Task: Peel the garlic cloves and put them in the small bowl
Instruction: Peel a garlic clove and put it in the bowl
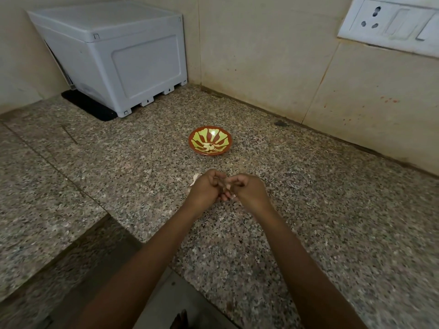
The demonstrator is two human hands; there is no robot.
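Both hands meet over the speckled granite surface [332,210], roughly frame centre, forearms coming in from 6 o'clock. The left hand [206,188] has its fingers curled in and its knuckles toward 12 o'clock. The right hand [248,188] is curled the same way, and its fingertips touch the left's. Both grips are closed on one garlic clove [228,186], a small pale bit pinched between the two sets of fingers. It is mostly hidden and blurred, so I can't tell how much skin is on it.

The small bowl [223,135] sits at 12 o'clock from the hands, near but apart from them, upright on the surface. It has a red-brown rim and a yellow-green petal pattern inside. The peeled cloves [209,148] lie in its bottom, toward the 6 o'clock side; the count is unclear.

A pale garlic scrap [196,178] lies on the surface at 10 o'clock of the left hand, just beside the knuckles and partly hidden by them. Can't tell whether it is skin or clove.

A white plastic box [114,55] stands at 10 o'clock in the frame, in the wall corner, lid shut, on a black mat [90,106]. A white socket plate [392,22] is on the tiled wall at 1 o'clock. A dark smudge [281,123] is on the surface near the wall, at 2 o'clock from the bowl.
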